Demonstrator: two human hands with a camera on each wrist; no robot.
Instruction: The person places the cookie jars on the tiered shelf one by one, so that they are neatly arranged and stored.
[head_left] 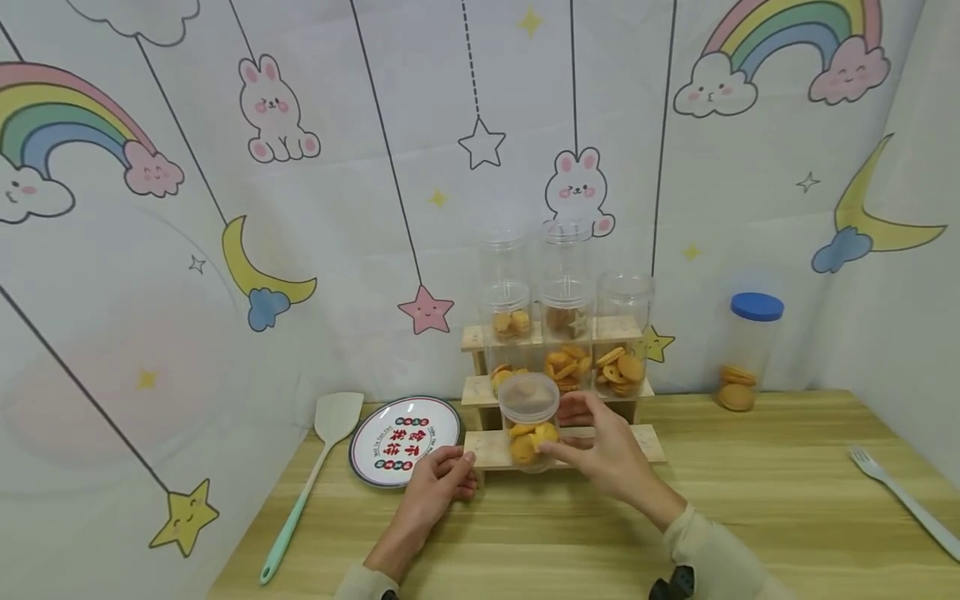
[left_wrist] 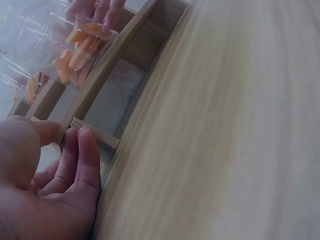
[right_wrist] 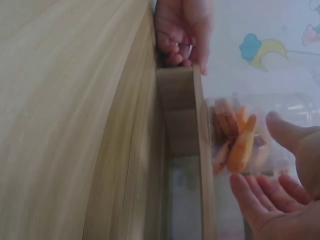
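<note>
A three-tier wooden display shelf (head_left: 487, 450) stands on the table. On its lowest step is a clear jar (head_left: 529, 404) of yellow-orange snacks, upright near the front edge. My left hand (head_left: 438, 483) pinches the left end of that step, thumb above and fingers underneath, as the left wrist view shows (left_wrist: 55, 175). Beside the jar's right side, my right hand (head_left: 611, 454) has its thumb in front and its fingers spread behind. In the right wrist view, the right hand (right_wrist: 285, 185) looks loosely spread around the jar (right_wrist: 250, 135); whether it touches is hard to tell.
More clear jars of biscuits (head_left: 621, 354) stand on the upper steps. Left of the shelf are a white plate (head_left: 405, 442) and a turner with a green handle (head_left: 288, 533). A blue-lidded jar (head_left: 746, 350) and a fork (head_left: 907, 500) are at the right.
</note>
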